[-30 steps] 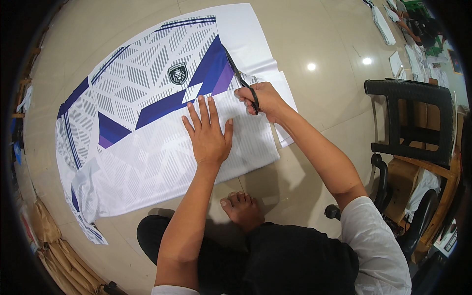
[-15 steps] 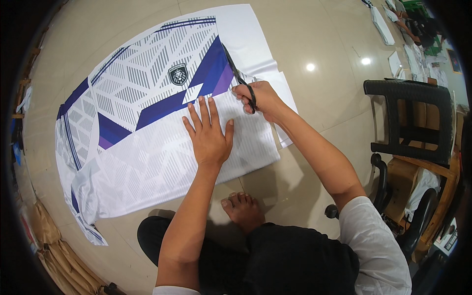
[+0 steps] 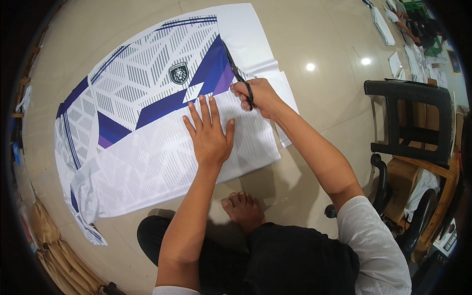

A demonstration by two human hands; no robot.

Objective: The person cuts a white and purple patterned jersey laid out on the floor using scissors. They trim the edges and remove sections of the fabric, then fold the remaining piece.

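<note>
Head view: patterned fabric point(image 3: 160, 152), spread around crest point(image 3: 178, 73), could slip if left hand point(image 3: 210, 135) pressed too lightly, letting scissors point(image 3: 237, 72), right of crest, stray into purple band point(image 3: 223, 81) (narrow margin there). Scissors point toward top, long axis leaning left. Right hand point(image 3: 260, 98), lower right of crest, fingers wrapped around handles point(image 3: 250, 100); left hand, below crest, flat, fingers apart.

My right hand point(image 3: 258, 97) hides part of the scissors point(image 3: 237, 73); my left hand point(image 3: 210, 137) covers some cloth point(image 3: 147, 177). The lower edge cuts off my left sleeve point(image 3: 175, 291). A distant person point(image 3: 427, 30) is too small to make out.
</note>
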